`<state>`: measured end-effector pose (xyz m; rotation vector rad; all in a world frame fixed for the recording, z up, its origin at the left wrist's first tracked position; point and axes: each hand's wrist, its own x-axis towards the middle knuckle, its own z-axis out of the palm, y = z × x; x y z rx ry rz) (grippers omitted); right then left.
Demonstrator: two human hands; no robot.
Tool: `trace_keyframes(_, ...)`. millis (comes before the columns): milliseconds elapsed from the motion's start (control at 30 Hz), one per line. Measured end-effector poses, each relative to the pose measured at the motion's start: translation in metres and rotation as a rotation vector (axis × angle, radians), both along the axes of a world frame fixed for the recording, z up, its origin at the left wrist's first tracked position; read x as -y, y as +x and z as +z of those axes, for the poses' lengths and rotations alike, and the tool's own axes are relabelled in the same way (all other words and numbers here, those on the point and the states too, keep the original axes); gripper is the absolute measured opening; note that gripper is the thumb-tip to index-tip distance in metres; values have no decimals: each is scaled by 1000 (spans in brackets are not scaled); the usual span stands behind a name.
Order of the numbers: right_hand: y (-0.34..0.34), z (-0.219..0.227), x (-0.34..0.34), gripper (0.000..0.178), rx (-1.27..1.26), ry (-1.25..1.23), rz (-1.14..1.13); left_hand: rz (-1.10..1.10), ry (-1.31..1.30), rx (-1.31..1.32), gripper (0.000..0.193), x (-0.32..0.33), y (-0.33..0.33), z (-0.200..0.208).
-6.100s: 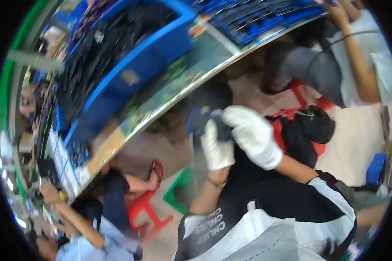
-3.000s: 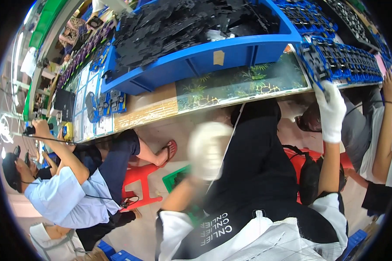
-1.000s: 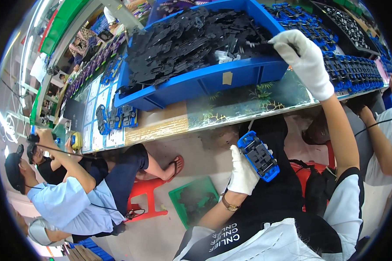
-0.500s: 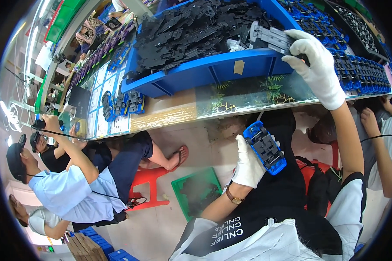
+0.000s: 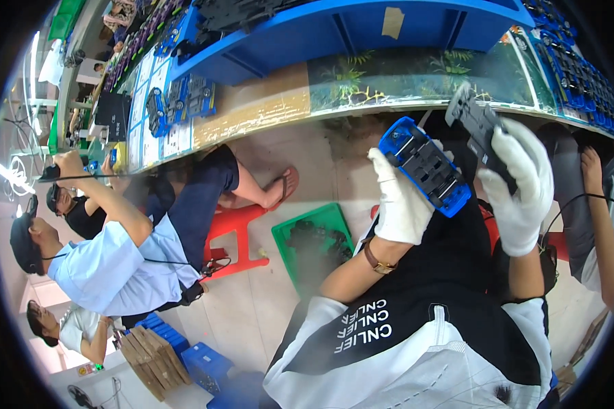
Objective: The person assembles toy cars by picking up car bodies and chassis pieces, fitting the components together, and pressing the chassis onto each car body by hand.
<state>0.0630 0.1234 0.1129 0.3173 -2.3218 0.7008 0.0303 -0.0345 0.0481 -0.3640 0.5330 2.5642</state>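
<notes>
White cotton gloves cover both of my hands. My left hand (image 5: 400,204) grips a blue part (image 5: 424,165), a toy-car-like shell with a dark inner frame; the fingers are wrapped round its lower end, thumb on one side, the rest behind, and the part sticks up and out past the fingertips, tilted. My right hand (image 5: 518,184) holds a black plate (image 5: 479,125), a flat plastic piece, with the fingers curled closed over its lower half; the plate's upper end juts out above the knuckles. The two parts sit near each other but apart, the plate just to the right of the blue part and a little higher.

Beyond my fingertips runs the bench (image 5: 266,114), its edge curving across the view, with a blue bin (image 5: 334,31) on it. Rows of blue parts lie in a tray (image 5: 583,82) past my right hand. Below my left wrist, down on the floor, is a green crate (image 5: 312,242) with dark pieces in it, and beside that a red stool (image 5: 235,235). Further left a person in a light blue shirt (image 5: 106,262) sits at the bench.
</notes>
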Motion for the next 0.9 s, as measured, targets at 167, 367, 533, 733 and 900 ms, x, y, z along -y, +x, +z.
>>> trace_keyframes(167, 26, -27, 28, 47, 111, 33, -72, 8, 22, -29, 84, -4, 1, 6)
trace_keyframes(367, 24, -37, 43, 49, 81, 99, -43, 1, -86, -79, 80, -5, 13, -14)
trace_keyframes(533, 23, -43, 46, 48, 114, 125, -68, -6, -137, -135, 81, -7, 16, -12)
trace_keyframes(733, 26, -44, 52, 45, 102, 137, -117, 62, -157, -286, 53, -7, 23, -17)
trace_keyframes(900, 33, -51, 41, 23, 275, -387, 50, 165, -46, -162, 33, -5, 12, -14)
